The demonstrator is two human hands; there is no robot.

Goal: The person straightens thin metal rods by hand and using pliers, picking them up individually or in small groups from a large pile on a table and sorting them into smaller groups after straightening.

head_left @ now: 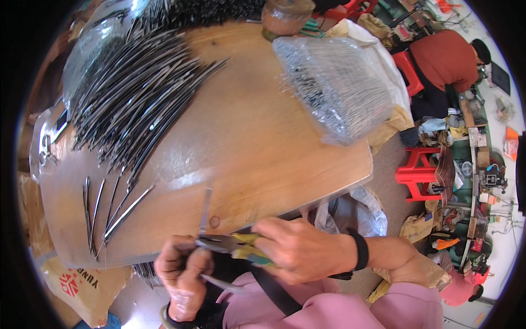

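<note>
My right hand [304,249] is closed round pliers [249,253] with yellow-green handles, just in front of the table's near edge. The plier jaws meet a thin, pale metal strip [206,211] beside my left fingertips. My left hand [183,268] pinches this strip, which stands up over the wooden table [235,131]. Below my left fingers a curved, pale piece sticks out toward my lap; I cannot tell whether it belongs to the same strip. Several loose dark strips [112,214] lie on the table to the left.
A large pile of dark strips [137,93] covers the table's left side. Far right lies a clear plastic bag [342,88] of thin rods, near a brownish container [286,19]. Scissors [47,152] rest at the left edge. Beyond are a red stool [419,172] and a person [446,57].
</note>
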